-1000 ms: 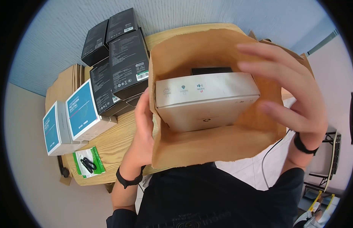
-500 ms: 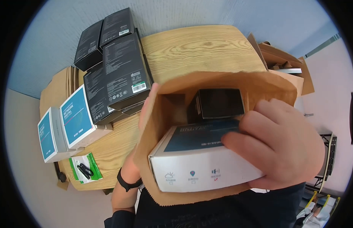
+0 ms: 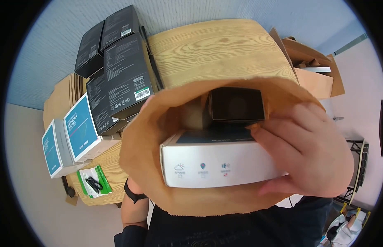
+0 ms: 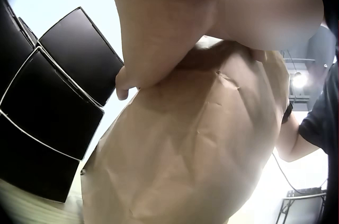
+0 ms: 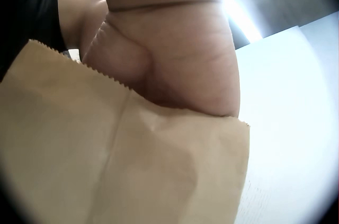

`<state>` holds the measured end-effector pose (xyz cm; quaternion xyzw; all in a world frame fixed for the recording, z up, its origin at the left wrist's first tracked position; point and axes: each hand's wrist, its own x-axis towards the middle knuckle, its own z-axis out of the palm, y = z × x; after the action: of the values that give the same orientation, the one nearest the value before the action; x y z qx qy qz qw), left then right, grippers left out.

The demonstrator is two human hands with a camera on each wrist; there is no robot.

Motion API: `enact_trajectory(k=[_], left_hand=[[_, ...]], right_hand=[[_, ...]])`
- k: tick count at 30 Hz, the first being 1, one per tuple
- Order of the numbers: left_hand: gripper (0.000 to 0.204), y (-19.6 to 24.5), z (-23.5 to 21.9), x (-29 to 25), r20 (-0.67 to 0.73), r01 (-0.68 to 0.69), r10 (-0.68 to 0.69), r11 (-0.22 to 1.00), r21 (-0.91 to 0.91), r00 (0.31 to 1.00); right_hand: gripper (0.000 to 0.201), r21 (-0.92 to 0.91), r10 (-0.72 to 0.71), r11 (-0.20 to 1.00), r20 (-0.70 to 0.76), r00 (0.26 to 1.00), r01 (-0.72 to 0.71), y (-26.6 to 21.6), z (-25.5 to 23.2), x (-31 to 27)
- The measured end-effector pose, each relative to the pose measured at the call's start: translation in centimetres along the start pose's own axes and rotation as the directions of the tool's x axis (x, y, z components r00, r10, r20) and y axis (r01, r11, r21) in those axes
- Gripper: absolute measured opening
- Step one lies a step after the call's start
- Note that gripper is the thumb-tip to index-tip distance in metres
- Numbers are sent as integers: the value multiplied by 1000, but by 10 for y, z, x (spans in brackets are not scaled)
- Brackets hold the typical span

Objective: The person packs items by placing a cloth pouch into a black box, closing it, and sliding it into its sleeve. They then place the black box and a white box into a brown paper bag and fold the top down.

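Note:
A brown paper bag (image 3: 136,152) faces up toward the head camera, its mouth wide. Inside, a white box (image 3: 212,164) with a blue top and small printed icons lies toward the near side. My right hand (image 3: 311,152) reaches over the bag's right rim and grips this box's right end, thumb on the near side and fingers on top. Beyond it in the bag stands a black box (image 3: 237,105). My left hand (image 4: 164,28) holds the bag from outside at its left; in the head view the bag hides most of that hand.
On the left of the wooden table (image 3: 216,49) stand several black boxes (image 3: 125,74), two blue-and-white boxes (image 3: 81,127), folded paper bags (image 3: 64,94) and a green-and-white packet (image 3: 94,181) with a black cable. An open cardboard carton (image 3: 315,80) stands beyond the table's right edge.
My right hand has come down from above the bag and taken hold of the white box. That box has tipped so its blue face shows. The bag has moved toward my body and its mouth spread left.

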<state>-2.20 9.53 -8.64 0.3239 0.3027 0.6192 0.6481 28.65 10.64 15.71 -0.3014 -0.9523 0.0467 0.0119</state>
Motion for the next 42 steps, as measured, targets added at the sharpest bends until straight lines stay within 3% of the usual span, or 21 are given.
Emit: enact_trajectory(k=[1,2,3,4,6,8,9,10,11,12,18,21,24,30,33,34,40,42], left_hand=[[42,1,1,0,17,-19,19,1000,25,1000],[42,2,2,0,34,-39,37,998,49,999],[42,2,3,0,49,-59,56,996,70,997],[42,3,4,0,64,-81,76,993,90,995],[42,-3,14,16,92,-125,113,984,129,989],[41,-5,21,30,128,-170,150,971,166,980],[41,-6,26,38,148,-194,168,964,184,975],[41,-10,33,51,170,-214,180,956,202,969],[41,-6,31,45,194,-235,194,946,221,962],[41,-4,30,46,220,-256,205,936,241,954],[40,19,15,22,361,-397,270,850,347,893],[39,32,5,8,422,-469,299,793,388,855],[39,14,37,61,480,-538,325,733,416,815],[38,19,31,25,586,-647,345,620,444,733],[38,-3,12,28,671,-818,480,434,378,564],[28,27,42,1,504,-590,320,556,586,802],[47,23,39,-4,512,-610,339,531,589,789],[55,21,40,-4,523,-624,347,523,581,778]], right_hand=[[67,3,1,1000,-1,1000,-1,7,-2,-1],[67,-14,-165,986,-155,974,164,17,-5,-4],[68,-55,-323,945,-298,898,322,25,-10,-12],[81,-43,-289,956,-304,908,290,30,-17,-37],[110,30,-218,963,-492,843,267,72,-11,-95],[134,431,165,873,-701,694,228,91,46,-109],[143,500,245,841,-691,680,205,104,71,-105],[146,701,572,712,-618,540,48,88,99,-94],[147,835,754,551,-494,434,-7,45,114,-66],[151,922,844,386,-364,395,26,20,123,-52],[150,924,865,354,-383,323,146,4,142,-45],[149,916,873,338,-391,292,215,-5,147,-39],[148,904,879,325,-396,264,277,-9,152,-34],[147,866,895,304,-402,191,398,-19,152,-29],[146,835,900,296,-407,158,464,-21,149,-25],[146,825,903,291,-404,146,484,-22,149,-24],[144,784,923,269,-376,82,559,-27,142,-26],[108,742,573,320,-647,503,589,-17,133,-29]])
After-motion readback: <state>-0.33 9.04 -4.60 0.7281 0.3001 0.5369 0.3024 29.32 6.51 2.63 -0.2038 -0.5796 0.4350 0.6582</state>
